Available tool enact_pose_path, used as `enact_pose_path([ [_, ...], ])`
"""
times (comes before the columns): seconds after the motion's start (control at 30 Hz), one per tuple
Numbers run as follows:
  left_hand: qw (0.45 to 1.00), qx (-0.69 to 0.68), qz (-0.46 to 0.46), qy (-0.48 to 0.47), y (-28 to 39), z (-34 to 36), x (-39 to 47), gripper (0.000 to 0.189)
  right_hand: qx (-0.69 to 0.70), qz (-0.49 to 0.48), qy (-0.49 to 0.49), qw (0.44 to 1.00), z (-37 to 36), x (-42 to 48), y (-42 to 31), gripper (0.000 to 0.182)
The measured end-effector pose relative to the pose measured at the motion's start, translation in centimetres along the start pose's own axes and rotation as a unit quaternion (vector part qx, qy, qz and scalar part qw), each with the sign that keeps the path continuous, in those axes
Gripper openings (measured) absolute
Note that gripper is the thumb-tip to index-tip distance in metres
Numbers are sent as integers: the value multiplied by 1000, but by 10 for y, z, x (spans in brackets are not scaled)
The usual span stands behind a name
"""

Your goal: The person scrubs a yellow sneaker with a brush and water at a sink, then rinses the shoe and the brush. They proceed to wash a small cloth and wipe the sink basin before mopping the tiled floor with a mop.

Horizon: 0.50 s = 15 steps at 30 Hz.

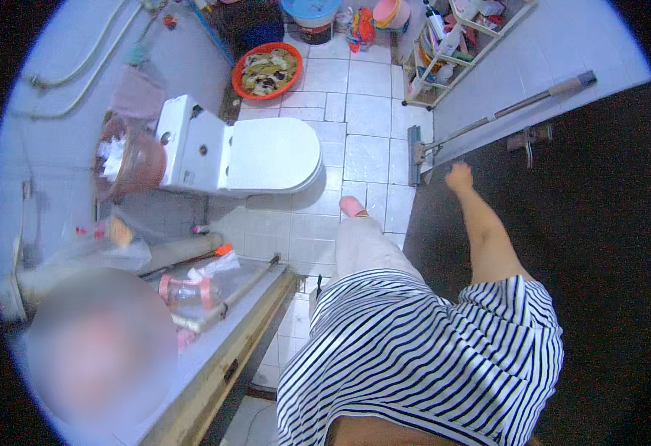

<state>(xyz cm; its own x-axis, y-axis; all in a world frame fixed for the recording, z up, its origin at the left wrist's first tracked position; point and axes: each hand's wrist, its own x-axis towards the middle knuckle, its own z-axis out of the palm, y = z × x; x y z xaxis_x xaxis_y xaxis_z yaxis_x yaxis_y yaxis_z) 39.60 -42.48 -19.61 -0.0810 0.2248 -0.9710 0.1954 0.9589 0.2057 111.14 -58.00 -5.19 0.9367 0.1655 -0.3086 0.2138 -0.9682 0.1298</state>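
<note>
My right hand (459, 177) is at the end of my bare, outstretched right arm, against a dark area. Its fingers look curled, but whether it grips anything is too unclear to tell. Closest to it is the flat grey head (415, 156) of a floor mop, whose long handle (520, 103) leans along the white tiled wall. My left hand is out of view. Before me stands a white toilet (272, 153) with its lid down. One foot in a pink slipper or sock (352, 206) rests on the white floor tiles (366, 156).
An orange-red basin (242, 92) of soaking cloth-like material stands behind the toilet. A wheeled shelf rack (442, 58) with bottles is at right, and a blue-lidded bucket (311, 11) at the back. Left are a brown bin (144, 161) and a ledge (231, 357) with a pink-ended clear container (189, 292).
</note>
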Motion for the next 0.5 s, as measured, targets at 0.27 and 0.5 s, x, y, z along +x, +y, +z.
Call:
enact_pose_path([
  [0.27, 940, -27, 338, -41, 144, 87, 7, 38, -470, -110, 368, 795, -113, 74, 77, 29],
  [0.5, 926, 26, 374, -37, 194, 116, -82, 37, -493, 61, -21, 867, -140, 60, 108, 21],
])
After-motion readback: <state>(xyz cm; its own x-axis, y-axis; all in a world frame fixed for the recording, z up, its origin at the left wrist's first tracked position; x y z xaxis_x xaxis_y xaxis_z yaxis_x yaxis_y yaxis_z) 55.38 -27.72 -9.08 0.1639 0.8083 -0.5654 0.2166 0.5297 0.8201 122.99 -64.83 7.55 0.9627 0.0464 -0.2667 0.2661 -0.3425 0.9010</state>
